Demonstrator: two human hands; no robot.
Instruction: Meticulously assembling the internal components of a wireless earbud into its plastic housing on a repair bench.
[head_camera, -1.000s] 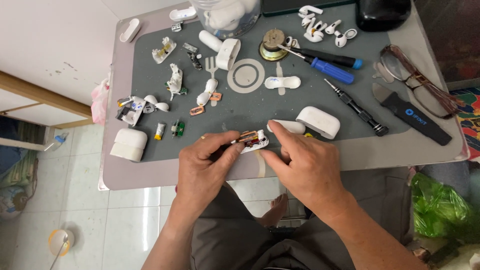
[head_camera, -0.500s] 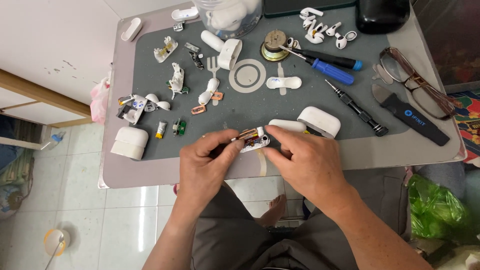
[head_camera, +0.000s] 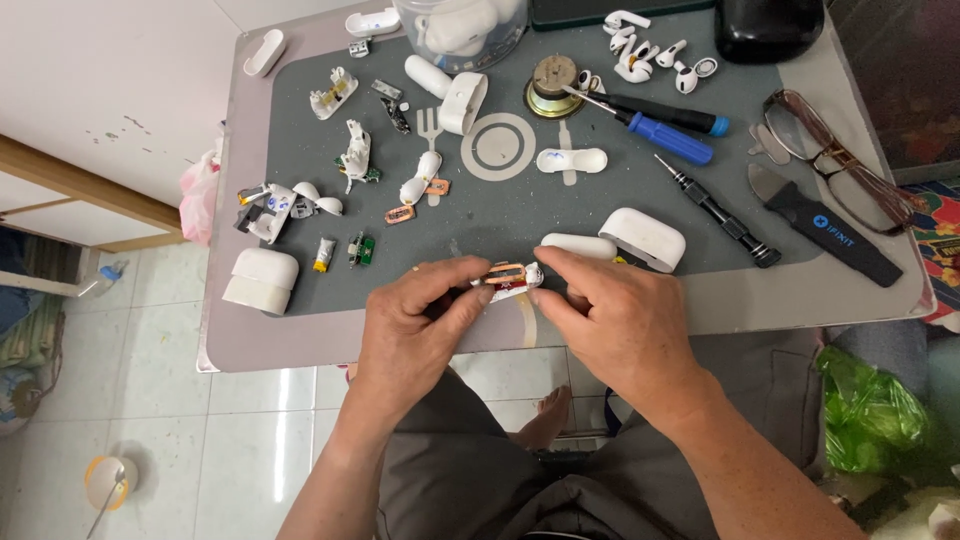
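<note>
My left hand (head_camera: 415, 325) and my right hand (head_camera: 615, 320) meet at the near edge of the grey work mat (head_camera: 520, 215). Between their fingertips they pinch a small earbud part (head_camera: 508, 279), white with a copper-coloured flex strip. An open white charging case (head_camera: 625, 240) lies just beyond my right hand. Fingers hide the lower side of the part.
Several dismantled white earbuds and case shells (head_camera: 350, 160) lie across the mat. A blue-handled screwdriver (head_camera: 665, 135) and a black one (head_camera: 715, 210) lie at right, beside a black pry tool (head_camera: 825, 235) and glasses (head_camera: 840, 155). A white case (head_camera: 260, 280) sits left. A clear jar (head_camera: 460, 25) stands at back.
Both hands stay pinched on the small part at the mat's near edge; only slight finger shifts show.
</note>
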